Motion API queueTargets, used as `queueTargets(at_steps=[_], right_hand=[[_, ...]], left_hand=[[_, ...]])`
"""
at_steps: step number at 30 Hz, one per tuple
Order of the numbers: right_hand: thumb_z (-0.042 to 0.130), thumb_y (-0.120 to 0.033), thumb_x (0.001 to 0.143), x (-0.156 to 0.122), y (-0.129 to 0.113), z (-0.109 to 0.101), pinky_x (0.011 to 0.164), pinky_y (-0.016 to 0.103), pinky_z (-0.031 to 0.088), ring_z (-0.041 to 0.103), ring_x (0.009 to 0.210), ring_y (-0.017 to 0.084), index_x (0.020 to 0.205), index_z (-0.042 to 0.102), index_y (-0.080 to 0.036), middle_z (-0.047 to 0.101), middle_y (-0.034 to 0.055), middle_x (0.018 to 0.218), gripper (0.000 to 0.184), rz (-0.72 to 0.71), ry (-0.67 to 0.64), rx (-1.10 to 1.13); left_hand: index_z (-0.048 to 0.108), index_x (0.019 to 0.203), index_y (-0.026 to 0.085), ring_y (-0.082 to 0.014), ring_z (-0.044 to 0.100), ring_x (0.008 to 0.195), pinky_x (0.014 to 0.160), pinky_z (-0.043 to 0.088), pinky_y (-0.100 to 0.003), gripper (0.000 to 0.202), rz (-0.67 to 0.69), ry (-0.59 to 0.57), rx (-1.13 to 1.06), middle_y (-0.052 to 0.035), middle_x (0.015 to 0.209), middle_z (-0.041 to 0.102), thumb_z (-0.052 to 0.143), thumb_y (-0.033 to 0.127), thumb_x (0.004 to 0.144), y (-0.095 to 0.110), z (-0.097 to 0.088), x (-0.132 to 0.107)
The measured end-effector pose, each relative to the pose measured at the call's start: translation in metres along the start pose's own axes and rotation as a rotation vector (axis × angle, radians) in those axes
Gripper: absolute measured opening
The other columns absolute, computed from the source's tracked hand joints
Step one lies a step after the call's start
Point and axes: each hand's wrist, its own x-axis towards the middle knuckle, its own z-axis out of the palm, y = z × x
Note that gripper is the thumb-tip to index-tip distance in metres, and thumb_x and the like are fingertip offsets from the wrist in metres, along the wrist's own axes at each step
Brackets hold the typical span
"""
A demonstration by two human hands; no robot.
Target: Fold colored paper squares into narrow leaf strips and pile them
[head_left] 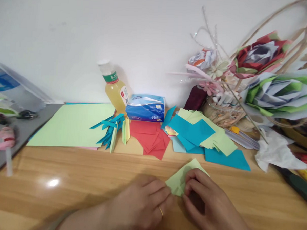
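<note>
A light green paper square (181, 177) lies on the wooden table in front of me, turned with one corner pointing away. My left hand (147, 204), with a thin ring on one finger, is closed at the paper's left corner; its fingertips are partly hidden. My right hand (208, 202) pinches the near part of the same paper between thumb and fingers, covering its right side. Beyond the hands, a spread of red paper squares (153, 138) lies left of a pile of teal sheets (193, 130) and light green sheets (224, 143).
Folded teal paper strips (109, 128) sit beside large green sheets (74, 125). Behind stand a drink bottle (115, 89) and a blue tissue pack (145, 108). A pink glue gun (4, 140) rests at left. Paper flowers (279, 93) and crumpled tissue (276, 151) occupy the right.
</note>
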Motion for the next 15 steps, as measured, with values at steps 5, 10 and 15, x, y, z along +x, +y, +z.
queueTargets(at_steps=[5, 10, 15], right_hand=[[0.042, -0.012, 0.082, -0.002, -0.001, -0.001, 0.058, 0.030, 0.046, 0.052, 0.070, 0.016, 0.072, 0.045, -0.019, 0.049, 0.0044, 0.079, 0.013, 0.014, -0.019, 0.001], [0.040, -0.013, 0.086, 0.000, -0.001, -0.002, 0.058, 0.029, 0.047, 0.052, 0.069, 0.015, 0.070, 0.045, -0.019, 0.049, 0.0043, 0.077, 0.018, -0.007, 0.003, 0.005], [0.038, -0.012, 0.085, 0.002, 0.000, 0.001, 0.055, 0.029, 0.046, 0.052, 0.067, 0.016, 0.069, 0.045, -0.019, 0.049, 0.0040, 0.074, 0.019, -0.012, 0.027, -0.018]], left_hand=[[0.055, 0.110, 0.011, -0.0161, 0.055, 0.082, 0.078, 0.046, -0.028, 0.023, -0.032, -0.024, -0.005, -0.0045, 0.090, 0.062, 0.041, 0.014, 0.091, 0.003, 0.002, 0.004], [0.055, 0.106, 0.015, -0.0148, 0.054, 0.082, 0.076, 0.045, -0.026, 0.019, -0.082, -0.057, 0.013, -0.0004, 0.090, 0.061, 0.044, 0.016, 0.091, 0.005, 0.004, 0.007], [0.054, 0.110, 0.014, -0.0149, 0.053, 0.081, 0.075, 0.043, -0.025, 0.021, -0.060, -0.097, 0.018, -0.0006, 0.089, 0.061, 0.044, 0.019, 0.092, 0.003, -0.001, 0.011]])
